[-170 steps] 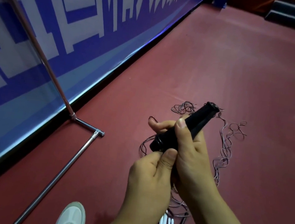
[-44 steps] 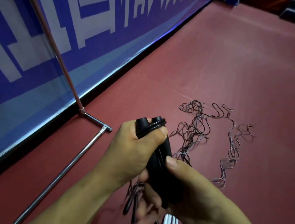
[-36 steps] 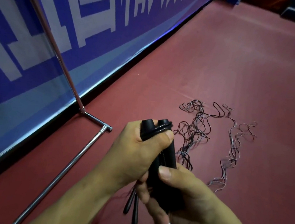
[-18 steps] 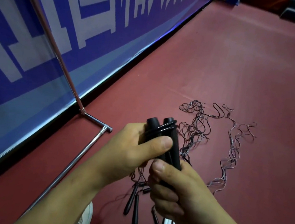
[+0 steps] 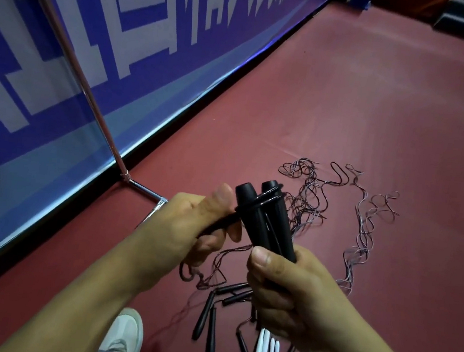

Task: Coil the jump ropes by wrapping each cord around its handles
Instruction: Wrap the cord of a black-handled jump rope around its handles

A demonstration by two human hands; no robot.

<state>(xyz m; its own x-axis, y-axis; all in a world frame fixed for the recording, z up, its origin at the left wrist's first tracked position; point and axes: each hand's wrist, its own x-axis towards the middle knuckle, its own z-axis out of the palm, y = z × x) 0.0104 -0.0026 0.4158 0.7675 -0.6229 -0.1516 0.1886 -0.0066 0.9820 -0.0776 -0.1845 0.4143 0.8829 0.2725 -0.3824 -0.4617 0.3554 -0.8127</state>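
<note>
Floor [image 5: 377, 105] below; left hand [image 5: 187, 228] onto cord [image 5: 227, 221]

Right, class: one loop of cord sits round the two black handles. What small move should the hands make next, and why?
Probably the left hand should carry the black cord round the paired handles again, laying a turn just below the first. Only one loop shows near their tops, the right hand grips their lower ends together, and the shafts between are unwrapped.
</note>
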